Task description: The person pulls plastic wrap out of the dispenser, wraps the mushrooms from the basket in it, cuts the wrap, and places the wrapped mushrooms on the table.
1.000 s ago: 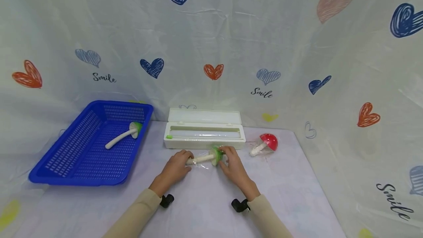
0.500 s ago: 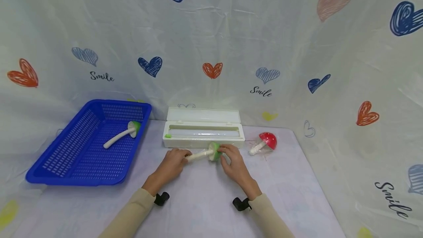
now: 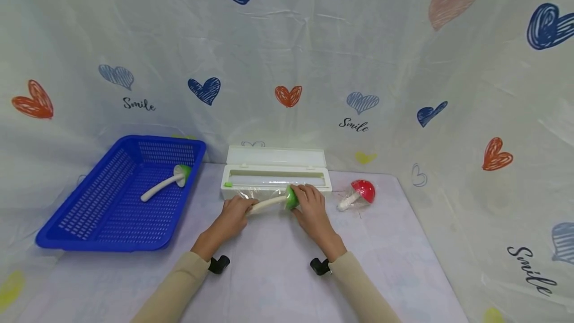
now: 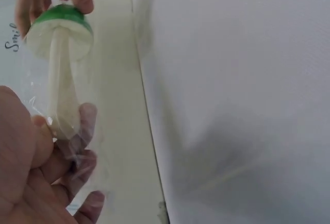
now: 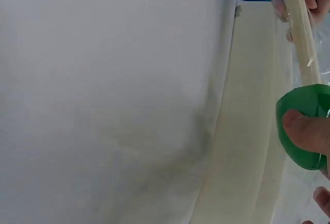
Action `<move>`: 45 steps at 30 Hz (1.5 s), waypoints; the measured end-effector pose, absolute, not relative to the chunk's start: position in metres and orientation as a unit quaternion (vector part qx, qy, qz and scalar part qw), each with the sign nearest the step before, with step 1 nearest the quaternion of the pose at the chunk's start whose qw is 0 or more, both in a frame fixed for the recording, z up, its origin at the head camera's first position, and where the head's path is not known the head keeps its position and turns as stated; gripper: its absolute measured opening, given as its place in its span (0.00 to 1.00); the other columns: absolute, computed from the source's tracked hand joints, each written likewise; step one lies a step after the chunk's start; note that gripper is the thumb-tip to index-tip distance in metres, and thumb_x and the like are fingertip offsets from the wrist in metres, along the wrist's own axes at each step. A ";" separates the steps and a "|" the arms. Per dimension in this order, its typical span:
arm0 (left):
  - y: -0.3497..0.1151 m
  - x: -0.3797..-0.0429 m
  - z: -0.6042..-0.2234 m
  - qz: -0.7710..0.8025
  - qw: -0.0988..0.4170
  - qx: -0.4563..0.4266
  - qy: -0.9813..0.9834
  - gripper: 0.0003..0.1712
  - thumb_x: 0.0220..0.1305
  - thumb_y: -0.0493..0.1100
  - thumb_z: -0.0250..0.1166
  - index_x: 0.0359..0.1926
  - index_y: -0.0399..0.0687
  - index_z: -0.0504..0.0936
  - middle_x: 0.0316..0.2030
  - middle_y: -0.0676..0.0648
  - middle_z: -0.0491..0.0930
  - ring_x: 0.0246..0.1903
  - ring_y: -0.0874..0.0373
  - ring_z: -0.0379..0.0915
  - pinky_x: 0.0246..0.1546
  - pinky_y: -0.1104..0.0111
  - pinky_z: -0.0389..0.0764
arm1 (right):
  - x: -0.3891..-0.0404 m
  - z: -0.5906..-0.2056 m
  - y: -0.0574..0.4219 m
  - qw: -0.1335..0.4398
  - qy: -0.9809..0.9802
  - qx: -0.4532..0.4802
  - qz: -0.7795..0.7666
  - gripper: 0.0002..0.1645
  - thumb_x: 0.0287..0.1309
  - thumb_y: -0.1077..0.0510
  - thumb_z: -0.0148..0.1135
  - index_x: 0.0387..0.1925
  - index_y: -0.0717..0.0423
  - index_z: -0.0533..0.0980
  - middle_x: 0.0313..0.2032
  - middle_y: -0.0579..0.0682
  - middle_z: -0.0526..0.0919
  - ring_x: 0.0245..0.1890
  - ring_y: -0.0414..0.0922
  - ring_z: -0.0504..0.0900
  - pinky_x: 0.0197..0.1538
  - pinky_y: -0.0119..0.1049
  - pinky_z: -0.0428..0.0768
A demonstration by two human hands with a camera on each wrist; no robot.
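Observation:
A toy mushroom (image 3: pixel 271 204) with a green cap and a long white stem is held in front of the white box by both hands. Its stem end is pinched by my left hand (image 3: pixel 233 218), between thumb and fingers. My right hand (image 3: pixel 316 213) grips the green cap (image 5: pixel 304 103), the thumb lying over it in the right wrist view. Clear plastic film (image 4: pixel 36 82) clings about the stem and over the left fingers. Directly behind stands the long white box (image 3: pixel 232 193), lid up, a pale roll (image 3: pixel 269 180) inside.
At the left is a blue basket (image 3: pixel 107 251) holding another green-capped mushroom (image 3: pixel 162 187). A red-capped mushroom (image 3: pixel 363 191) in clear film lies right of the box. A curtain printed with hearts (image 3: pixel 314 49) hangs behind the table (image 3: pixel 278 278).
The mushroom has risen slightly toward the box, with both hands moving along. My right hand has closed further round the cap. Film now shows stretched up in front of the box.

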State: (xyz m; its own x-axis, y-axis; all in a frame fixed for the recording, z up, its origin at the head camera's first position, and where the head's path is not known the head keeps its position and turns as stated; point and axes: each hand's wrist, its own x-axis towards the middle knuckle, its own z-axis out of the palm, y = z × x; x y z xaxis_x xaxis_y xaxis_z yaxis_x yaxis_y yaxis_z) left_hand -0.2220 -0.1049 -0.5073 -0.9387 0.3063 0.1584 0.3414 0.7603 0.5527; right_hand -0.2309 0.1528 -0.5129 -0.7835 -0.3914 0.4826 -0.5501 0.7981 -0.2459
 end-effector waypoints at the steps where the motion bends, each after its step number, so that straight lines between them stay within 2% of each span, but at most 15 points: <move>1: -0.105 -0.221 -0.507 -0.302 0.028 -0.174 -0.937 0.20 0.70 0.28 0.58 0.58 0.43 0.84 0.41 0.46 0.87 0.43 0.48 0.75 0.47 0.54 0.68 | -0.231 -0.512 0.153 0.218 -0.924 0.256 0.182 0.47 0.48 0.61 0.82 0.69 0.55 0.71 0.60 0.57 0.77 0.66 0.60 0.70 0.65 0.61 0.70; 6: -0.106 -0.216 -0.506 -0.306 0.038 -0.194 -0.931 0.20 0.73 0.30 0.56 0.61 0.45 0.82 0.43 0.48 0.86 0.43 0.51 0.74 0.49 0.55 0.67 | -0.229 -0.504 0.158 0.253 -0.912 0.271 0.177 0.43 0.46 0.59 0.84 0.65 0.56 0.75 0.56 0.57 0.80 0.59 0.56 0.78 0.61 0.56 0.76; 13: -0.104 -0.212 -0.489 -0.326 0.145 -0.250 -0.900 0.18 0.75 0.32 0.56 0.63 0.39 0.77 0.40 0.43 0.84 0.41 0.47 0.78 0.46 0.50 0.77 | -0.230 -0.495 0.166 0.276 -0.888 0.281 0.236 0.45 0.46 0.58 0.84 0.66 0.62 0.73 0.56 0.60 0.80 0.56 0.56 0.81 0.58 0.53 0.80; 17: -0.103 -0.210 -0.477 -0.349 0.196 -0.262 -0.878 0.15 0.76 0.34 0.57 0.59 0.38 0.79 0.46 0.40 0.85 0.44 0.46 0.78 0.47 0.51 0.78 | -0.232 -0.489 0.167 0.286 -0.880 0.276 0.258 0.46 0.47 0.59 0.83 0.67 0.62 0.72 0.57 0.60 0.79 0.57 0.56 0.80 0.59 0.53 0.80; 20: -0.102 -0.209 -0.473 -0.337 0.222 -0.267 -0.875 0.17 0.71 0.39 0.65 0.58 0.41 0.80 0.50 0.43 0.84 0.49 0.46 0.75 0.51 0.51 0.73 | -0.234 -0.487 0.167 0.291 -0.877 0.272 0.270 0.45 0.48 0.59 0.82 0.68 0.62 0.72 0.58 0.61 0.79 0.59 0.56 0.79 0.59 0.54 0.79; 23: -0.101 -0.209 -0.472 -0.324 0.250 -0.268 -0.872 0.22 0.63 0.40 0.74 0.57 0.42 0.80 0.49 0.43 0.84 0.50 0.45 0.75 0.50 0.51 0.71 | -0.234 -0.483 0.166 0.290 -0.875 0.270 0.278 0.45 0.49 0.59 0.82 0.68 0.62 0.71 0.59 0.61 0.78 0.60 0.57 0.79 0.59 0.55 0.78; 28: -0.101 -0.210 -0.467 -0.326 0.307 -0.265 -0.854 0.27 0.57 0.36 0.77 0.58 0.40 0.80 0.44 0.43 0.85 0.46 0.46 0.77 0.48 0.52 0.73 | -0.233 -0.475 0.165 0.295 -0.871 0.272 0.283 0.45 0.51 0.60 0.81 0.69 0.62 0.71 0.60 0.60 0.77 0.59 0.57 0.78 0.56 0.53 0.77; 33: -0.100 -0.210 -0.458 -0.337 0.336 -0.266 -0.839 0.27 0.56 0.36 0.78 0.57 0.38 0.81 0.43 0.41 0.85 0.46 0.47 0.78 0.52 0.50 0.74 | -0.232 -0.464 0.166 0.320 -0.861 0.275 0.285 0.46 0.49 0.61 0.82 0.69 0.62 0.71 0.59 0.62 0.78 0.57 0.59 0.78 0.55 0.54 0.77; 41: -0.099 -0.210 -0.445 -0.326 0.374 -0.281 -0.821 0.22 0.53 0.37 0.77 0.50 0.37 0.85 0.41 0.41 0.87 0.45 0.45 0.79 0.48 0.49 0.75 | -0.230 -0.451 0.168 0.350 -0.843 0.285 0.292 0.51 0.46 0.64 0.82 0.70 0.69 0.65 0.57 0.61 0.80 0.57 0.58 0.78 0.59 0.55 0.76; 45: -0.098 -0.210 -0.440 -0.320 0.388 -0.289 -0.815 0.20 0.60 0.45 0.72 0.50 0.38 0.85 0.41 0.42 0.87 0.46 0.44 0.80 0.47 0.48 0.76 | -0.227 -0.446 0.168 0.354 -0.839 0.277 0.306 0.49 0.46 0.65 0.82 0.67 0.68 0.64 0.57 0.62 0.79 0.58 0.59 0.77 0.63 0.55 0.74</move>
